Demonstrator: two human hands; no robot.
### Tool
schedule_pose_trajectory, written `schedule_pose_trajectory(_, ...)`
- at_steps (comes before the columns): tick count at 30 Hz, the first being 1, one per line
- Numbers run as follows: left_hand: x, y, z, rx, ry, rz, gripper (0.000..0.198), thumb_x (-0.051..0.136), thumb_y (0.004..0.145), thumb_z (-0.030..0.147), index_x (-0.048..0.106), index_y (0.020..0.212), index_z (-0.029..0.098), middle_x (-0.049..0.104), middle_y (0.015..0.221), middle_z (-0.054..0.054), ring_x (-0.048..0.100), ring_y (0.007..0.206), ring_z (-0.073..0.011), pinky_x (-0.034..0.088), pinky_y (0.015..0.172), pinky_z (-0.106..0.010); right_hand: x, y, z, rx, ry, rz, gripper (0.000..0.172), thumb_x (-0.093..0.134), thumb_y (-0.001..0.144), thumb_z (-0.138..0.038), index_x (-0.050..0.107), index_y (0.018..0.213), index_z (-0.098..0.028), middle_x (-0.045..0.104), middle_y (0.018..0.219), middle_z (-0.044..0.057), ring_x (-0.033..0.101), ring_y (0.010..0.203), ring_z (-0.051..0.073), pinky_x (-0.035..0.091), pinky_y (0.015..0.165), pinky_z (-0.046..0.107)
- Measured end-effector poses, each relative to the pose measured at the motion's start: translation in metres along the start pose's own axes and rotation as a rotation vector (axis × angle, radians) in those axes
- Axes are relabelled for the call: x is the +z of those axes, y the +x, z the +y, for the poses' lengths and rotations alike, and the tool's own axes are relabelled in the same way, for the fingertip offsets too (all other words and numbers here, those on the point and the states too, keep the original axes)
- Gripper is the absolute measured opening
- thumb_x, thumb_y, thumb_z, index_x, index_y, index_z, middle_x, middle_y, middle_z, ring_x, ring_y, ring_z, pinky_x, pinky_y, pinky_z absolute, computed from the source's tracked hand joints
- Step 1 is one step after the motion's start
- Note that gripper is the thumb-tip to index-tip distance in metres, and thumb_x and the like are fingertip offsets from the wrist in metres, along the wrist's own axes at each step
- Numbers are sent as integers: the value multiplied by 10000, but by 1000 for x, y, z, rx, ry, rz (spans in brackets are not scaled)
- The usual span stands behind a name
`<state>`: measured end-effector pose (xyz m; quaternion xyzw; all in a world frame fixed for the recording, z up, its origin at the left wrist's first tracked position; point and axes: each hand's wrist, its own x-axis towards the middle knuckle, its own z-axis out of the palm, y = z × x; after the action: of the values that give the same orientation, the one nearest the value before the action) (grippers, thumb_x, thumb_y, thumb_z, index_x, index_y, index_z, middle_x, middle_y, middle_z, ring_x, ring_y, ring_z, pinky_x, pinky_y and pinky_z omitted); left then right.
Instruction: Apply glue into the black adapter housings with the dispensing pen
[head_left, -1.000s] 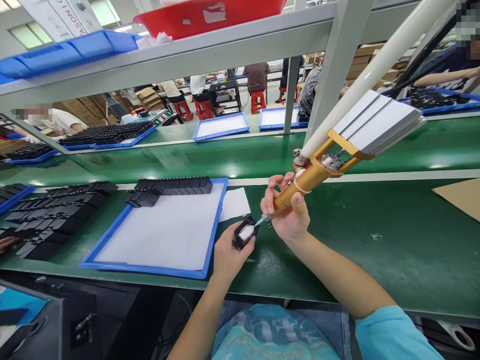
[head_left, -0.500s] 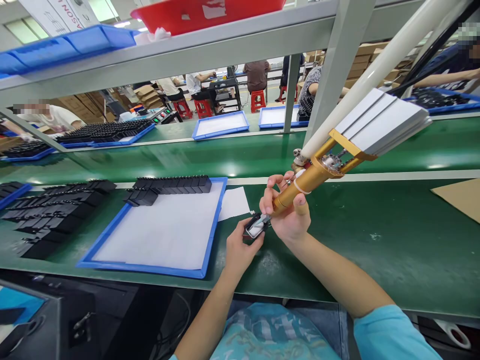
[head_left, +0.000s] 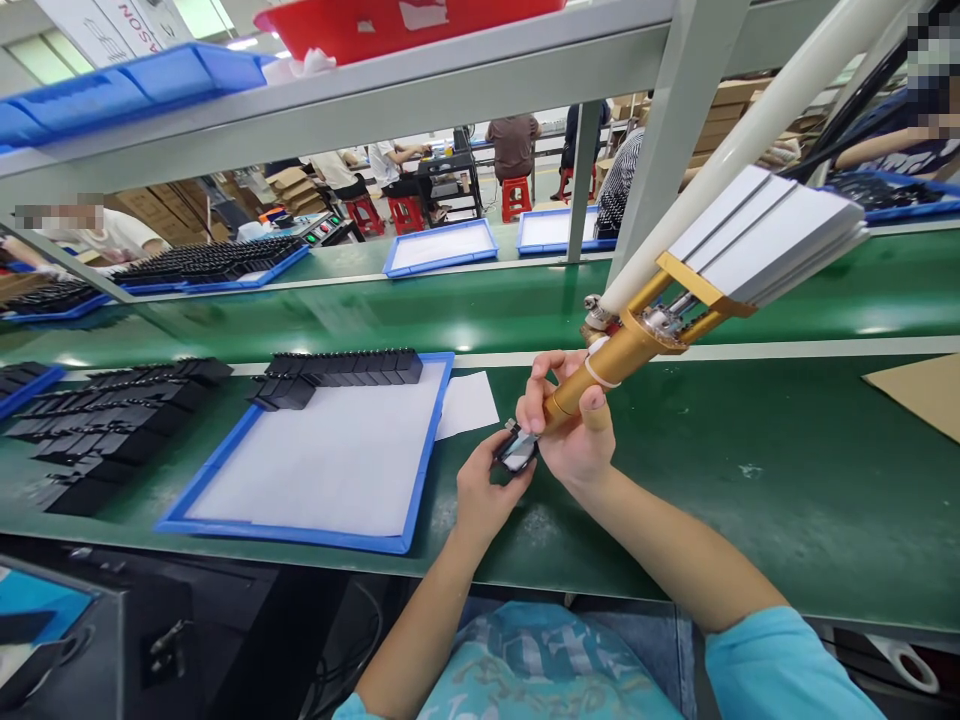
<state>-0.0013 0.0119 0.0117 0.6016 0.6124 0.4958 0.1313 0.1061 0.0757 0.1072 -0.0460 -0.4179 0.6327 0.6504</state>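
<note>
My left hand is closed around a small black housing with a pale inside, held just above the green bench. My right hand grips the gold barrel of a dispensing gun, whose tip touches the housing. A white tube and a grey block rise from the gun toward the upper right. To the left lies a blue-rimmed tray lined in white, with a row of black housings along its far edge.
Loose black housings lie on the bench at far left. A white paper sheet lies beside the tray. Cardboard sits at right. A green conveyor runs behind, with more blue trays and seated people beyond. A metal shelf hangs overhead.
My left hand lifted the housing and tilted it toward the gun's tip. The right hand with the gun stayed almost in place.
</note>
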Motion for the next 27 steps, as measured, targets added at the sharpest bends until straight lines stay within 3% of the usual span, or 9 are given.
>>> schedule_pose_trajectory(5,-1,1,2,-13,-26,-18,435,691,767,313,575,1174,214,707,1062,-52,683,901,-188,563,767,-299,2,2,-1,-5,42,-3,396,641,751,-573,463,950,-281,520,885,-37,459,430,44,394,404,232)
schedule_pose_trajectory(13,-11,0,-8,-146,128,-139,399,673,783,310,592,1167,234,709,996,-23,666,782,-174,539,766,-323,-3,7,0,-25,33,12,480,601,720,-666,470,993,-293,521,911,-31,467,446,54,394,400,242)
schedule_pose_trajectory(17,-23,-10,-26,-187,154,-266,391,668,790,323,609,1168,243,679,1062,-45,641,949,-210,510,857,-354,-8,13,1,-34,9,54,496,586,714,-689,470,991,-294,529,893,-37,471,438,57,394,397,242)
schedule_pose_trajectory(20,-35,-10,-33,-200,76,-373,499,673,797,364,554,1271,265,609,1262,-57,568,1150,-229,447,994,-378,-11,16,1,-36,-5,76,504,583,709,-697,471,989,-293,533,882,-38,474,433,59,399,401,245)
schedule_pose_trajectory(23,-39,-1,-32,-228,-31,-434,504,553,885,444,493,1357,276,541,1376,-54,490,1268,-233,382,1072,-397,-13,18,1,-40,-7,73,496,596,708,-682,470,986,-292,535,879,-38,478,433,60,397,406,245)
schedule_pose_trajectory(27,-32,15,-24,-248,-127,-461,421,351,977,439,602,1258,250,659,1228,-39,578,1172,-210,424,1032,-374,-15,18,2,-53,-12,66,473,601,721,-656,465,990,-292,535,884,-39,482,438,60,394,412,244)
